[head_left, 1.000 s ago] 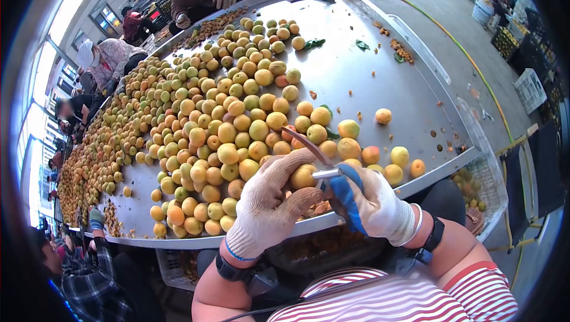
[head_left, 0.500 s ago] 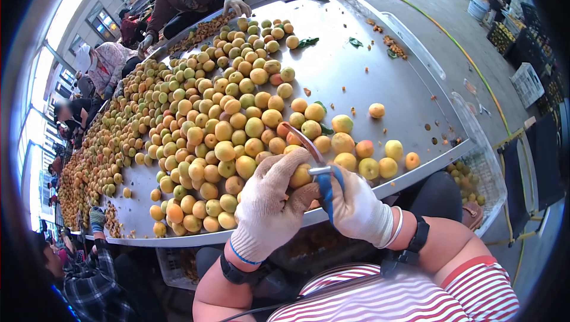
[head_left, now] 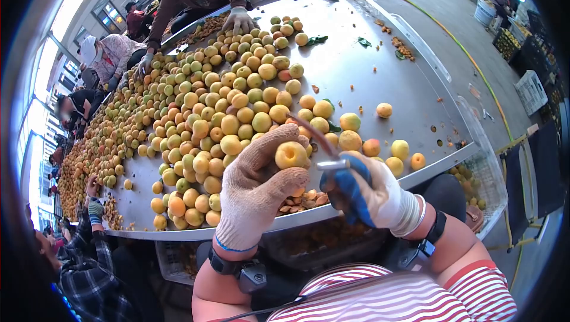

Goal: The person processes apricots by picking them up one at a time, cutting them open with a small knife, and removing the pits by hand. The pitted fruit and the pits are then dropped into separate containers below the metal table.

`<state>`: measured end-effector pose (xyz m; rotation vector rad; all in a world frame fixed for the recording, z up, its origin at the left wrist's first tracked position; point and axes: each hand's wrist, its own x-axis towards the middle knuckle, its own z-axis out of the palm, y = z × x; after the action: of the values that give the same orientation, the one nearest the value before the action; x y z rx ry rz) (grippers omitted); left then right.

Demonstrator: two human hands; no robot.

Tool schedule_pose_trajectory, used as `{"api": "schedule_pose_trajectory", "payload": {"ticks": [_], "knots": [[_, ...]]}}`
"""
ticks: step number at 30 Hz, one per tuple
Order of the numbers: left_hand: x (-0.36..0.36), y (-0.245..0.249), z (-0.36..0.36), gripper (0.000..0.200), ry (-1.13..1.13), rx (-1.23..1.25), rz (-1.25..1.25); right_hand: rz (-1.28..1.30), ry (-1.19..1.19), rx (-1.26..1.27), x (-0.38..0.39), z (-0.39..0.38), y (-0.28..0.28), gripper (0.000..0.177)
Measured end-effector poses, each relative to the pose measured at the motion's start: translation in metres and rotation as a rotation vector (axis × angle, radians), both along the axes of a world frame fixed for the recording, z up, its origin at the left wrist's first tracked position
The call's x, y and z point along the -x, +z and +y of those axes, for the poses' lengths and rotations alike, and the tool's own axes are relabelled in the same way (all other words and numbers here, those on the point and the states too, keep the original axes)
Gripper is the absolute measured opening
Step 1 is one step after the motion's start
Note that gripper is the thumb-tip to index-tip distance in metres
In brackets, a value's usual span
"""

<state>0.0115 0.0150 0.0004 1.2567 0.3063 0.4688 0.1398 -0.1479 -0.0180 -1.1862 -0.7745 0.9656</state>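
Note:
My left hand (head_left: 261,179), in a brown-stained white knit glove, grips a yellow-orange apricot (head_left: 291,155) between thumb and fingers. A dimple on the fruit faces up toward me. Just to the right, my right hand (head_left: 362,188), in a white glove with blue on the fingers, is closed around a knife (head_left: 320,136). Its narrow curved blade points up and left past the apricot, apart from it; the grip is mostly hidden by my fingers. Below the left hand, small brown-orange pieces (head_left: 303,202) lie at the table edge. Loose apricots (head_left: 350,140) lie beyond both hands.
A large pile of apricots (head_left: 196,114) covers the left of the metal table (head_left: 356,66). Across it, a co-worker's gloved hand (head_left: 239,20) rests on the fruit; another co-worker's hand (head_left: 95,209) is at left. Plastic crates (head_left: 528,90) stand at right.
My hands have drawn apart; the right hand with the knife moved right and down, off the apricot. The left hand turned the apricot upward. The far co-worker's hand moved onto the pile.

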Motion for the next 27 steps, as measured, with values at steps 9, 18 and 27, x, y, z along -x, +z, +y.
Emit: {"api": "schedule_pose_trajectory", "payload": {"ticks": [9,18,27], "knots": [[0.002,-0.002,0.001,0.054,-0.013,-0.016,-0.050,-0.660,-0.069,-0.038,0.005,0.009,-0.018,0.014],[-0.003,-0.025,-0.008,0.058,-0.066,0.353,-0.122,-0.957,-0.290,-0.097,0.019,0.021,-0.035,0.019],[-0.006,-0.008,-0.009,0.050,0.042,0.044,0.003,-0.962,-0.279,-0.059,0.013,0.019,-0.039,0.020]]}}
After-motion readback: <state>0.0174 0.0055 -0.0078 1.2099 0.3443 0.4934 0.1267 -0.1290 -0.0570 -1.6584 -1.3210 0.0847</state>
